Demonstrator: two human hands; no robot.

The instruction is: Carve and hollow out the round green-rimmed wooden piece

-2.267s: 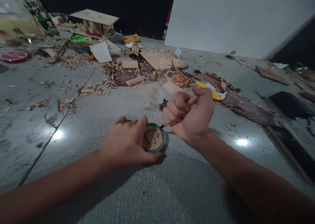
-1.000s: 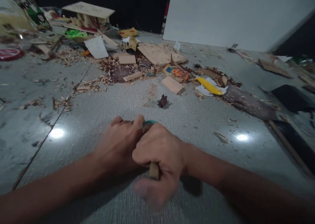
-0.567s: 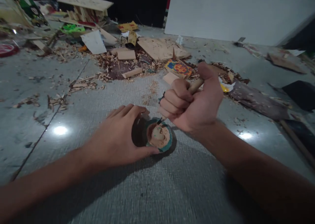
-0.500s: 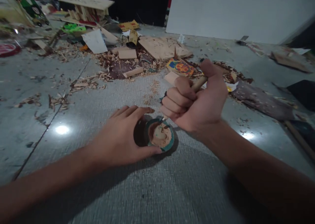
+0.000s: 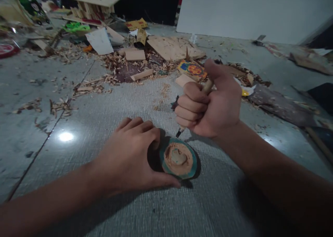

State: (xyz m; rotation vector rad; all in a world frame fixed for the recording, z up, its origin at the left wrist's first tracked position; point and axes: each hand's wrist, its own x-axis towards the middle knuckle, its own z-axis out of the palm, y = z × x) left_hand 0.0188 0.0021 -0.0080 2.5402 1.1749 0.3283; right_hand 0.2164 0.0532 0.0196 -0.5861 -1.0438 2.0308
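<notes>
A small round wooden piece with a teal rim and a hollowed tan middle lies on the grey floor. My left hand cups its left side, thumb along the near edge and fingers curled at the far edge. My right hand is a fist around a carving tool with a pale wooden handle. The tool's dark tip points down, just above the far rim of the piece.
Wood shavings and offcuts litter the floor ahead, with a plywood sheet, a painted wooden block and a yellow object. A white board leans at the back. Dark sheets lie to the right.
The round piece and my left hand have slid nearer to me. My right fist has lifted the tool's tip out of the hollow to just beyond the rim.
</notes>
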